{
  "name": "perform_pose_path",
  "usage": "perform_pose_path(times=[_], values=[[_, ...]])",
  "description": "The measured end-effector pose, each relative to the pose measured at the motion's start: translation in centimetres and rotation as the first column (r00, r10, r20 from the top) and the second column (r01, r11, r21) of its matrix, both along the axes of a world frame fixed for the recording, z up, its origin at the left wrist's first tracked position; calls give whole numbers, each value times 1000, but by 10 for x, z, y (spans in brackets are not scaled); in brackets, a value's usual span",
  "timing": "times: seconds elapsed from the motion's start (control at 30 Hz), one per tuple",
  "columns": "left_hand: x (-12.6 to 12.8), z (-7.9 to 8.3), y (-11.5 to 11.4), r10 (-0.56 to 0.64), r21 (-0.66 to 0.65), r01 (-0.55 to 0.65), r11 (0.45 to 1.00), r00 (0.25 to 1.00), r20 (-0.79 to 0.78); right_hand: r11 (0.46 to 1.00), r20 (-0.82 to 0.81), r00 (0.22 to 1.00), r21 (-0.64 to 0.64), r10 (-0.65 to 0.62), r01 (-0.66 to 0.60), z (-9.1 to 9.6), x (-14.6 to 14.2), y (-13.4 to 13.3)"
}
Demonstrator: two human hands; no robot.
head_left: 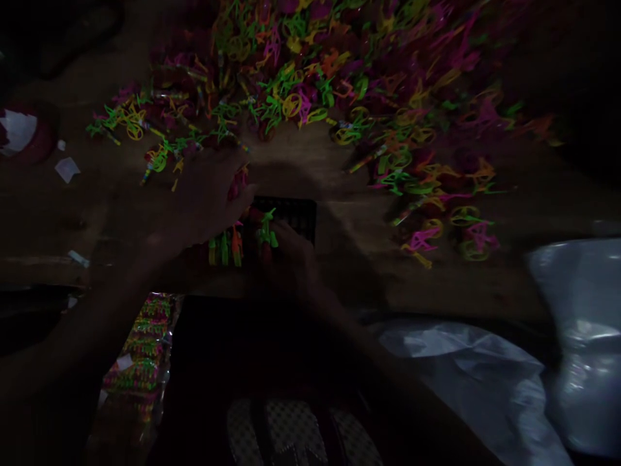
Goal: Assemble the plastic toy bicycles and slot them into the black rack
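The scene is very dark. My left hand [206, 200] reaches over a small black tray [295, 217] on the table, its fingers curled around a pink toy piece [237, 182]. My right hand [291, 255] is beside the tray and pinches a green plastic toy [266, 230]. A short row of green and orange toy pieces [226, 249] stands along the tray's near left edge, under my left hand. A huge heap of bright plastic toys [339, 84] in green, pink, yellow and orange covers the far part of the table.
Clear plastic bags [485, 375] lie at the lower right. A packed bundle of the same toys [143, 353] lies below the table edge at the lower left. Paper scraps [66, 169] and a red and white object [22, 133] sit at the far left.
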State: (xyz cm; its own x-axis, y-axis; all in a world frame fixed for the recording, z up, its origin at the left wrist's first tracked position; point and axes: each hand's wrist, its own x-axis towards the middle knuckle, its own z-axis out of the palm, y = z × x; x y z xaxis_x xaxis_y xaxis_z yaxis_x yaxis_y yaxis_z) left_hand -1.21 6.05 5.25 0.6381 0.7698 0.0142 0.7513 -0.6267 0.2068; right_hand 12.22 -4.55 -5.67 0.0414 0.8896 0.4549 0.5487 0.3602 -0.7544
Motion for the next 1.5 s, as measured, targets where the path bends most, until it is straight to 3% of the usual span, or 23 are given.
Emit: perform_pose_path(times=[0.2, 0.47, 0.57, 0.63, 0.73, 0.8, 0.9, 1.13, 1.23, 1.3, 1.37, 1.43, 1.5], values=[[-3, -4, 5, -67, 25, 66, 998, 996, 50, 1000, 49, 999, 3, 15, -15, 0, -2, -3], [-4, -4, 4, -21, -32, 25, 999, 992, 126, 999, 158, 987, -17, 43, -41, -3, -9, 4], [-9, 1, 2, -116, 82, 102, 991, 975, 190, 999, 219, 974, -2, 51, -52, -5, -9, 4], [-12, 7, -3, -239, 157, 215, 964, 958, 159, 999, 255, 966, 18, 43, -50, -7, -12, 3], [-12, 14, -11, -332, 71, 328, 942, 941, 63, 1000, 310, 951, -12, 13, -10, -9, -19, 1], [-10, 13, -15, -342, 12, 342, 939, 940, -10, 996, 343, 938, -44, -52, 72, -8, -25, 0], [-6, 5, -15, -351, 74, 359, 930, 931, -104, 985, 395, 913, -84, -105, 149, -3, -29, 2], [-5, -3, -10, -340, 115, 342, 932, 940, -38, 975, 395, 918, -216, 41, 49, 6, -23, 10], [-7, 0, -13, -330, 119, 327, 938, 944, 14, 983, 307, 943, -166, 129, -81, 6, -8, 8], [-8, -1, -14, -330, 115, 323, 939, 943, 51, 992, 270, 956, -84, 112, -92, 8, 15, 10], [-9, -2, -13, -326, 100, 319, 943, 943, 71, 998, 325, 945, -34, -45, 59, 10, 46, 19], [-10, -2, -12, -316, 74, 311, 948, 946, 70, 965, 470, 859, -55, -202, 257, 9, 81, 36], [-11, 0, -12, -309, 45, 307, 951, 948, 81, 935, 498, 822, -60, -274, 349, 5, 112, 57]])
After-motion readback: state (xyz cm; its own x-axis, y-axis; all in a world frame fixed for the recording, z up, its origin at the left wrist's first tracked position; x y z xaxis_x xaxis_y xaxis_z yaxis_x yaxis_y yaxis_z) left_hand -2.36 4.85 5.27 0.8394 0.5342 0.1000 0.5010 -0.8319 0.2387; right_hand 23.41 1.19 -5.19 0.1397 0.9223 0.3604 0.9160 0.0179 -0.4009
